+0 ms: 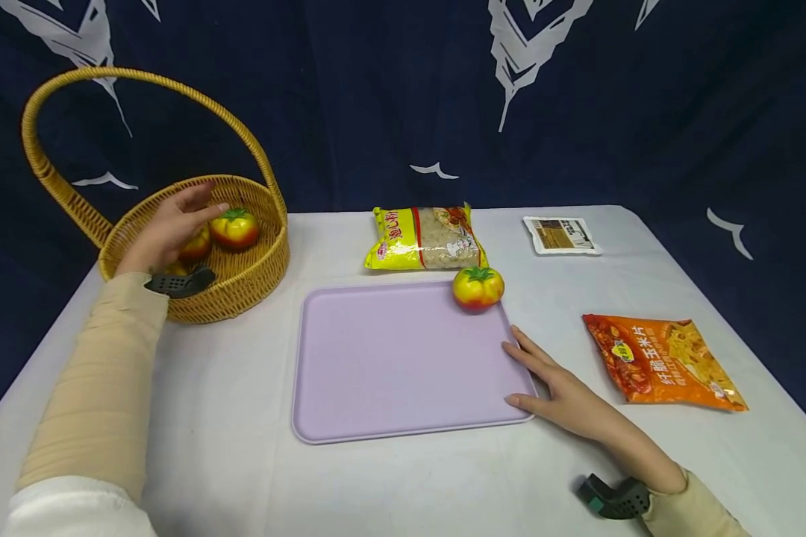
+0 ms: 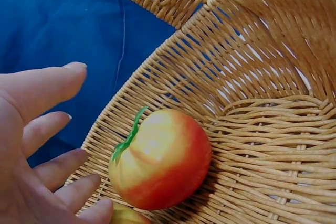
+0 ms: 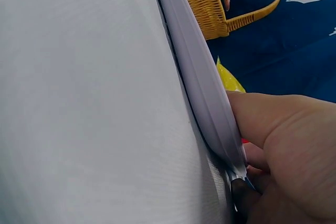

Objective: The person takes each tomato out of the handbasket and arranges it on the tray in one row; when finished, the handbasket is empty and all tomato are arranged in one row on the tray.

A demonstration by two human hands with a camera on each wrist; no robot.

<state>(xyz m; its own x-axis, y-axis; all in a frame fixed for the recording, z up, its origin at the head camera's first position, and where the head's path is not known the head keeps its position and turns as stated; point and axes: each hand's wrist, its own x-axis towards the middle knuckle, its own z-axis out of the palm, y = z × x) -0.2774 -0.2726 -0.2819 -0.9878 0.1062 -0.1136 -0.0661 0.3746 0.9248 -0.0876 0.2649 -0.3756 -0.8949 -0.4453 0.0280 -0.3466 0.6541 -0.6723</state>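
My left hand [image 1: 171, 227] hovers over the wicker basket [image 1: 258, 280] at the left, fingers apart and holding nothing. Close to it, a red and yellow tomato [image 1: 235, 230] with a green leafy top lies in the basket; another tomato [image 1: 197, 245] is partly hidden by the hand. In the left wrist view the fingers stay off the nearest tomato [image 2: 163, 158]. My right hand [image 1: 567, 399] rests with extended fingers at the right rim of a lilac tray [image 1: 410, 358]. A tomato [image 1: 478, 288] sits at the tray's far right corner.
Behind the tray lies a yellow clear-fronted food bag [image 1: 426, 239]. An orange snack bag [image 1: 665, 362] is to the right of my right hand. Farther back is a small white and brown packet [image 1: 562, 236]. The basket's tall handle [image 1: 168, 80] arches above my left hand.
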